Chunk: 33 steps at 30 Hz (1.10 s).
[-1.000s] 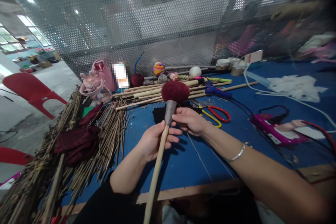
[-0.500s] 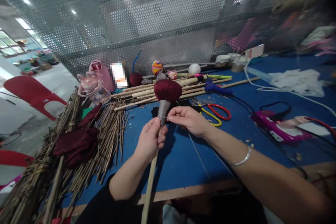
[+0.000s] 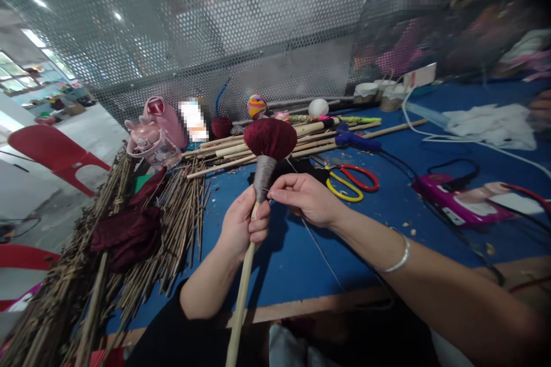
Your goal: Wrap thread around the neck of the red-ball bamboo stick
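the left fingers (image 3: 259, 226) are curled around the stick (image 3: 241, 304), directly below the grey winding (image 3: 264, 175). the right fingers (image 3: 282, 189) are pinched narrow, thumb against forefinger, on a fine grey thread (image 3: 321, 253) close beside the winding. the dark red ball (image 3: 270, 137), apparently of cloth, sits at the head of the stick and serves here as the reference. the winding lies immediately below the ball; the stick runs down from it past the near edge of the worktop (image 3: 293, 281).

the step appears to be binding the neck below the ball. for a sound result, hold the thread taut, lay each turn flat against the last, and turn the stick with the left fingers while the right fingers guide. slack would probably loosen the turns. place the left thumb so that it does not trap the strand.

pose: the left hand (image 3: 244, 221) is below the ball, thumb uppermost, forearm rising from the near edge. the right hand (image 3: 307, 198) is below and right of the ball, back of the hand upward, forearm reaching in from the lower right. the stick is raised and tilted, ball end farthest from the person.

right of the ball and lower, scissors (image 3: 359, 170) lie on the worktop. left of the ball and lower lie thin twigs (image 3: 181, 229).
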### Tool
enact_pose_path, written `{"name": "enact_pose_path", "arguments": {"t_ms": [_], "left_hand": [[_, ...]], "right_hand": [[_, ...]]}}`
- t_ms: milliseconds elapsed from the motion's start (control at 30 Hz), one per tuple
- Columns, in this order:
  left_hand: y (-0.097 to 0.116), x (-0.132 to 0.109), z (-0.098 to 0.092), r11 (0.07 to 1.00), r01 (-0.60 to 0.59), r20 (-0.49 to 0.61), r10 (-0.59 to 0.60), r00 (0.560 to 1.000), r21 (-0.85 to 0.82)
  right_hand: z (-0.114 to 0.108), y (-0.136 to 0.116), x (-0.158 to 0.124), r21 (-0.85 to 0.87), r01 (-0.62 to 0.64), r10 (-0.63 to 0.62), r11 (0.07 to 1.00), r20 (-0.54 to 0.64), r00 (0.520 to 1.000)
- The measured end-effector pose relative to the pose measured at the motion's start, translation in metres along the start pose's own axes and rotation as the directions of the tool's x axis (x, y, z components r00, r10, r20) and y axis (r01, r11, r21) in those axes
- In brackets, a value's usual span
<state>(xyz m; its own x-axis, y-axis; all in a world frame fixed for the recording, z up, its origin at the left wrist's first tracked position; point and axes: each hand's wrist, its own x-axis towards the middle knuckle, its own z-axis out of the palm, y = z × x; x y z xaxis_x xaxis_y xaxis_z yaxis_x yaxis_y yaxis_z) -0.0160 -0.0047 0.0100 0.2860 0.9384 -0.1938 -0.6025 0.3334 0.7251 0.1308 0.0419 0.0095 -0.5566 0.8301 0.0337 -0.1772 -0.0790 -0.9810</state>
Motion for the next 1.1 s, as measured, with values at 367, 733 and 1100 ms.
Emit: {"name": "enact_pose_path", "arguments": {"t_ms": [367, 733, 1100], "left_hand": [[0.0, -0.001, 0.0, 0.993, 0.07, 0.034, -0.066, 0.997, -0.098], [0.004, -0.003, 0.005, 0.979, 0.141, 0.024, -0.139, 0.99, -0.146], [-0.001, -0.001, 0.0, 0.984, 0.141, 0.025, -0.139, 0.99, -0.105]], "right_hand": [[-0.003, 0.005, 0.003, 0.053, -0.005, 0.005, 0.999, 0.001, 1.0], [-0.004, 0.007, 0.005, 0.054, 0.006, -0.005, 0.999, -0.014, 1.0], [-0.009, 0.018, 0.011, 0.158, -0.065, 0.036, 0.985, 0.181, 0.983]]}}
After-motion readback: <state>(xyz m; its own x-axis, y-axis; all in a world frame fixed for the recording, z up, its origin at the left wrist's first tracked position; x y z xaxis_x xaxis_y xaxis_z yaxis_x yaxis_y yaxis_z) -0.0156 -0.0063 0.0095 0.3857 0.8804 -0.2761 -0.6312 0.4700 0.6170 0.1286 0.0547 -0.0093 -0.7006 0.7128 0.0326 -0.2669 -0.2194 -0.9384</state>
